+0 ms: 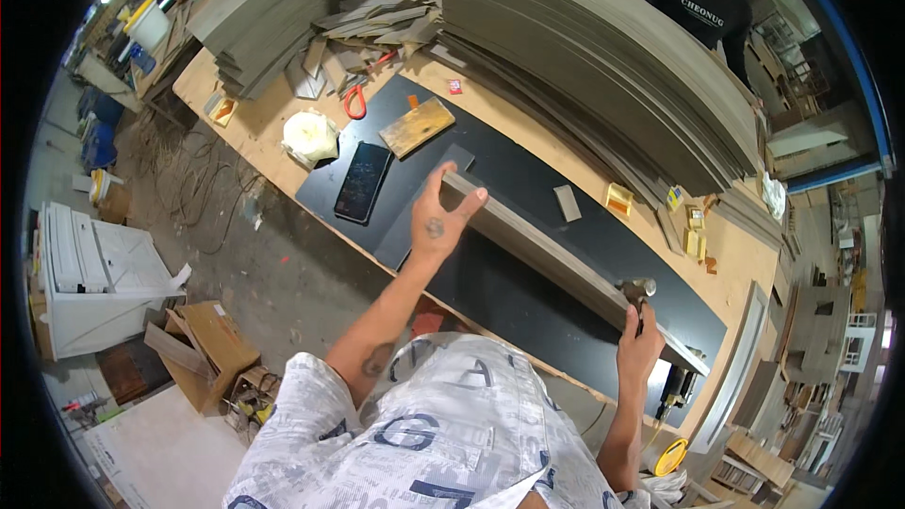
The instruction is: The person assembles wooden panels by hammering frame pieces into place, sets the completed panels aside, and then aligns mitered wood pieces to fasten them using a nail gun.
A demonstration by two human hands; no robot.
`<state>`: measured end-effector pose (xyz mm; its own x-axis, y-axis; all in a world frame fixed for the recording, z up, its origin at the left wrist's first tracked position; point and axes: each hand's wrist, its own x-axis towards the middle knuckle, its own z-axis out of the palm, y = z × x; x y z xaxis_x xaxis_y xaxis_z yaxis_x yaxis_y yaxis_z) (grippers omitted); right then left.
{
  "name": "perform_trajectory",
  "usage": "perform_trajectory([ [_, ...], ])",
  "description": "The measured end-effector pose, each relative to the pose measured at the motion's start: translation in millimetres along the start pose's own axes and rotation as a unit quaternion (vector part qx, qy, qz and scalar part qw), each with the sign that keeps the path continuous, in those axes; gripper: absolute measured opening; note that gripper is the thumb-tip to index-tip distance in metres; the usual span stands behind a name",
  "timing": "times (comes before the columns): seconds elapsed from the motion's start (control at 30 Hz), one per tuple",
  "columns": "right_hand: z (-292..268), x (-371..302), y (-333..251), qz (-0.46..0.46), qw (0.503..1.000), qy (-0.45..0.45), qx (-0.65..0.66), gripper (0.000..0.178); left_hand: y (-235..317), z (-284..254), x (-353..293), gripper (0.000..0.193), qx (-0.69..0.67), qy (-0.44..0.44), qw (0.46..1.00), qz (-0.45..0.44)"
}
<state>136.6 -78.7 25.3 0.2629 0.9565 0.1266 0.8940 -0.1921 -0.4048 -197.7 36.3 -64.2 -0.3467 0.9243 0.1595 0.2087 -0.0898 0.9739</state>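
Note:
A long grey-brown wooden board [556,250] stands on its narrow edge, running from centre toward the lower right across a black work surface [500,292]. My left hand [441,219] grips its far-left end, thumb on one face and fingers round the other. My right hand [639,349], near the board's right end, is closed round a tool with a rounded metal head [637,289]; its handle is mostly hidden, so its kind is unclear. A black power tool [675,388] lies beside the right wrist, partly hidden by the board's end.
Tall stacks of grey boards [584,57] line the table's far side, with scrap pieces [377,19] between them. A phone [364,183], a wooden block [417,127], red-handled scissors [354,102] and a white roll [310,137] lie left. Another person [707,5] stands behind the stacks.

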Motion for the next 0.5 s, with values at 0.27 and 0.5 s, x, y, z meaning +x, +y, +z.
perform_trajectory([
  [0.27, 7, -18, -18, 0.119, 0.991, 0.026, 0.048, 0.029, 7, -12, -13, 0.042, -0.163, 0.044, 0.978, -0.126],
  [0.5, 8, -11, -25, 0.11, 0.992, 0.04, 0.036, 0.032, 19, -19, -3, 0.05, -0.05, 0.056, 0.99, -0.116],
])
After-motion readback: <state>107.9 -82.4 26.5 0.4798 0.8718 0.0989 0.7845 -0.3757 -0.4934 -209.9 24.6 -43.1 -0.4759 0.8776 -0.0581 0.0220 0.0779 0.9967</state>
